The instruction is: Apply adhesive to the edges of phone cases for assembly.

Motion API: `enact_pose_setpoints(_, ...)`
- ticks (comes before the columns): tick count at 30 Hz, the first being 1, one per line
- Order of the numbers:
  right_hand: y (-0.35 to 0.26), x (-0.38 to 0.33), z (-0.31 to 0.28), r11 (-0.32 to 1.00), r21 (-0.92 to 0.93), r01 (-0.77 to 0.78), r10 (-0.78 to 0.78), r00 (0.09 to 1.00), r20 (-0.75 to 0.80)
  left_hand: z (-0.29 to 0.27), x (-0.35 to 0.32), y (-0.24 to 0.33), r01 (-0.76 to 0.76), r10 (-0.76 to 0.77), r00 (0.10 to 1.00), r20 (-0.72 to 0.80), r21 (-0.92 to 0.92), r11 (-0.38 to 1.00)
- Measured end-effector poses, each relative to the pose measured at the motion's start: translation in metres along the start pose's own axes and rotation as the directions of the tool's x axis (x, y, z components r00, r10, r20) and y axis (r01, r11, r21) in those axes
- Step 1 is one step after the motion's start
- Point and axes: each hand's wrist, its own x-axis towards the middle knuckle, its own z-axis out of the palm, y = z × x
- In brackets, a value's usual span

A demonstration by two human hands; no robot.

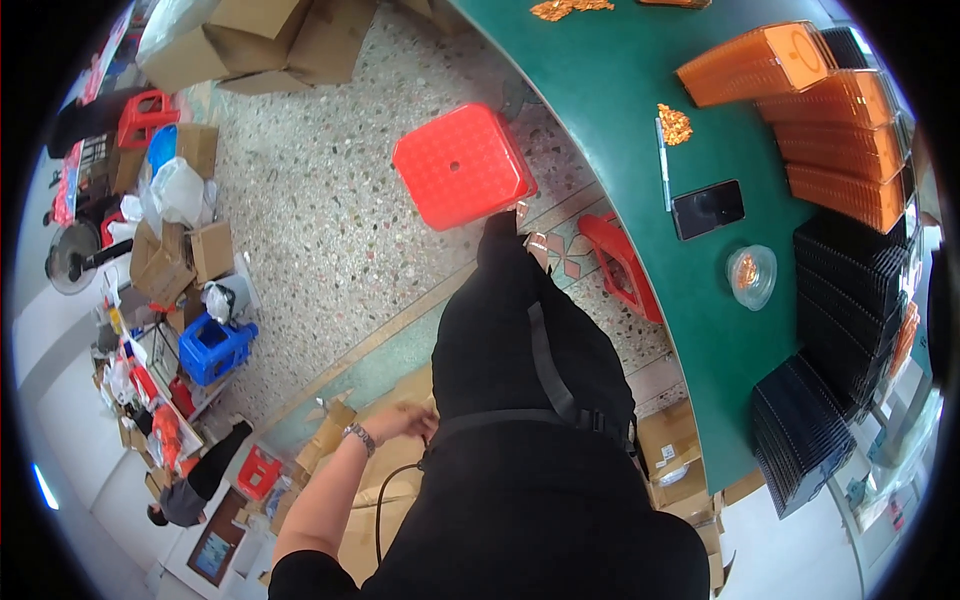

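Observation:
My left hand [405,420] hangs beside my left hip, a metal watch [360,437] on its wrist. Its fingers are loosely bent and slightly apart, with nothing visible in them, and the fingertips come close to the black belt [500,419] at my waist. A thin black cable [385,500] loops down just below that hand. My right hand is out of sight. Ahead of my feet a red plastic stool [465,165] stands on the speckled floor.
Right of me a green table [640,200] holds a phone [708,209], a pen [663,165], a clear bowl [751,277], orange trays [755,65] and black trays [802,432]. Another red stool [620,265] is partly under it. Cardboard boxes [280,45] lie ahead. A person [190,490] stands far left.

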Motion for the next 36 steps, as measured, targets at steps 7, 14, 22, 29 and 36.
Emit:
enact_pose_setpoints(7, -0.131, -0.062, 0.062, 0.949, 0.085, 0.302, -0.304, 0.953, 0.011, -0.056, -0.041, 0.108, -0.517, 0.478, 0.680, -0.557, 0.099, 0.851)
enact_pose_setpoints(14, -0.218, -0.157, 0.164, 0.784, 0.043, 0.620, -0.602, 0.741, 0.298, -0.002, -0.108, 0.210, -0.606, 0.735, 0.648, -0.200, 0.449, 0.657)
enact_pose_setpoints(22, -0.282, -0.161, 0.180, 0.572, -0.104, 0.814, -0.565, 0.482, 0.669, 0.090, -0.123, 0.317, -0.668, 0.826, 0.264, 0.497, 0.713, -0.215)
enact_pose_setpoints(29, -0.293, -0.136, 0.151, 0.387, -0.035, 0.921, -0.660, 0.304, 0.687, 0.142, -0.115, 0.361, -0.651, 0.595, 0.381, 0.707, 0.663, -0.371)
enact_pose_setpoints(36, -0.284, -0.131, 0.124, 0.362, -0.031, 0.932, -0.785, 0.322, 0.529, 0.190, -0.121, 0.373, -0.638, 0.610, 0.525, 0.594, 0.749, -0.181)
